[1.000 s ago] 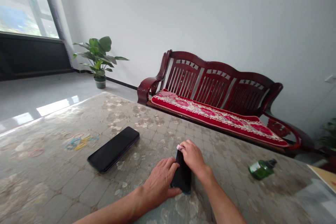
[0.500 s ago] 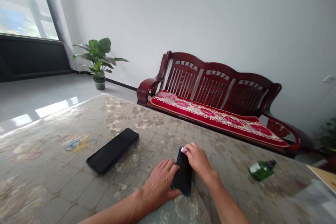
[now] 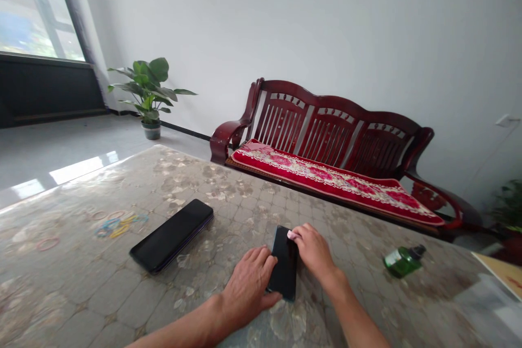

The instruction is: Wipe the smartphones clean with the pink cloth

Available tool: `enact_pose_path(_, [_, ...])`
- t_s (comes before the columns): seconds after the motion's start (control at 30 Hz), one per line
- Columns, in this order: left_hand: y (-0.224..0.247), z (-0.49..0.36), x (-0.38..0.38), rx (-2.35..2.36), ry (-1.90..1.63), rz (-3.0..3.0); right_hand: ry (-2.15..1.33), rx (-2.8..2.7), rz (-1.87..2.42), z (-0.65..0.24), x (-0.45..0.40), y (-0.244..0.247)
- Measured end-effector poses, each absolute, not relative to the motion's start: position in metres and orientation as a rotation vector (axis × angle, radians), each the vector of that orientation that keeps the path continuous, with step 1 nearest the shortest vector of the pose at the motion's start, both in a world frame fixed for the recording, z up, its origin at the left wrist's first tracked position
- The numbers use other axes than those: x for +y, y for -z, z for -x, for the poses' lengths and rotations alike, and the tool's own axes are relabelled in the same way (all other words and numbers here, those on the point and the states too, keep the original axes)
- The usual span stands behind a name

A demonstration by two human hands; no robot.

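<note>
A dark phone (image 3: pixel 284 269) lies flat on the patterned tabletop (image 3: pixel 228 228). My left hand (image 3: pixel 252 280) grips its left side, thumb at the lower edge and fingers at the left edge. Over the upper right of its screen, my right hand (image 3: pixel 312 250) pinches a small pale pink piece (image 3: pixel 292 235), mostly hidden by the fingers. To the left lies a larger black phone-like slab (image 3: pixel 173 235), possibly more than one stacked, touched by neither hand.
Colored rubber bands (image 3: pixel 120 224) lie at the left. A green bottle (image 3: pixel 403 262) with a black cap lies on its side at the right, near a yellowish sheet (image 3: pixel 499 272). Beyond the table are a wooden bench (image 3: pixel 326 125) and a potted plant (image 3: pixel 151 129).
My right hand has moved slightly right with the pink piece, from the phone's top left toward its top right edge. My left hand keeps its hold. The view has shifted slightly.
</note>
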State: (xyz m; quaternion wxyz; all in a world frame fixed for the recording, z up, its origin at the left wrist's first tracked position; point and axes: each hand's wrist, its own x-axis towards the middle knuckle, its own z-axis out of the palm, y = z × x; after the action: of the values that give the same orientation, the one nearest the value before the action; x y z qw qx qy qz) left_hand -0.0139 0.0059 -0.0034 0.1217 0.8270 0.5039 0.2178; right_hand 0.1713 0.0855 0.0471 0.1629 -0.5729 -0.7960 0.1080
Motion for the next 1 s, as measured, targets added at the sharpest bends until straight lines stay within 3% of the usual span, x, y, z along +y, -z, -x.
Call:
enact_pose_path(0.37, [0.0,0.012,0.004,1.502,-0.664,-2.417,-0.46,-2.362,1.448,-0.173,0.035,-0.044])
enact_pose_path(0.7, [-0.003,0.013,0.004,1.522,-0.659,-2.419,-0.305,-2.267,1.6,-0.146,0.088,-0.038])
enact_pose_path(1.0, [-0.006,0.014,0.004,1.56,-0.638,-2.372,-0.575,-2.256,1.419,-0.156,0.058,-0.042])
